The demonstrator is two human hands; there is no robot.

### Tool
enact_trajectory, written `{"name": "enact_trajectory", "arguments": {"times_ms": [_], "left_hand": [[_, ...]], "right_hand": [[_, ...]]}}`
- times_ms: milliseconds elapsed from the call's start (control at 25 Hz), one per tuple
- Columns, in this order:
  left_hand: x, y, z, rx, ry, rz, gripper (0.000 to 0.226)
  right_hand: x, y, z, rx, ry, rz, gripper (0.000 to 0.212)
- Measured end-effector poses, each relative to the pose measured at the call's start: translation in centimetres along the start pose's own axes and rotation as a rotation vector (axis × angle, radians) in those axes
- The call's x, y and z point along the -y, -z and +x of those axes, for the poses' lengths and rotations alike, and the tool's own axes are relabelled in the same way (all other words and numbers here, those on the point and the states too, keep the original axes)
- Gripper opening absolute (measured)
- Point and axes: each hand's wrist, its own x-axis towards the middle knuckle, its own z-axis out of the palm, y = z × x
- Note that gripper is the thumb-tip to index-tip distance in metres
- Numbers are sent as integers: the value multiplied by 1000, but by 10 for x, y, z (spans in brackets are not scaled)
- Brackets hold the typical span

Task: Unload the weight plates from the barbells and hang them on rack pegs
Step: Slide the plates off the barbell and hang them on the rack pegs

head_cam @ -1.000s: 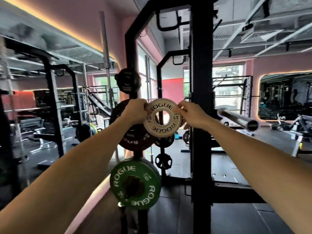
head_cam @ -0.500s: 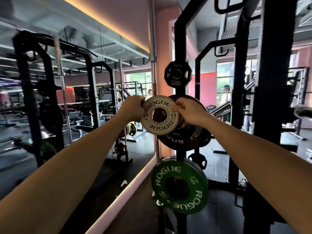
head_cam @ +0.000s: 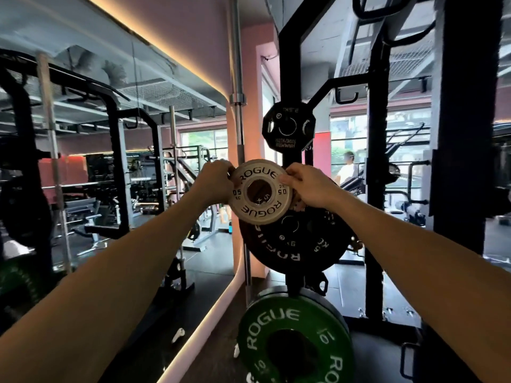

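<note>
Both hands (left hand, right hand) are clamped on the white plate; hanging is pending: bore alignment with a peg behind is required.

white plate: small ring marked ROGUE 0.5, upright, face toward camera, pinched at both edges between fingers
black plate: hanging just behind and below fingers
green plate: well below

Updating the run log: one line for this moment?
step: hang plate | white plate: gripped by left hand, right hand | before black plates | unhung
</note>
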Motion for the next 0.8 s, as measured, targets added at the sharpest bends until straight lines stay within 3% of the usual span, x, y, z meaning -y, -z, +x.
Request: {"name": "enact_trajectory", "arguments": {"times_ms": [200, 360, 800], "left_hand": [[0, -41, 59, 4, -79, -110, 23], [-10, -52, 104, -24, -153, -160, 26], [-27, -19, 221, -140, -324, -286, 27]], "right_hand": [[-26, 15, 40, -91, -28, -153, 19], [-32, 35, 67, -135, -72, -106, 21], [3, 96, 157, -277, 1, -168, 22]]}}
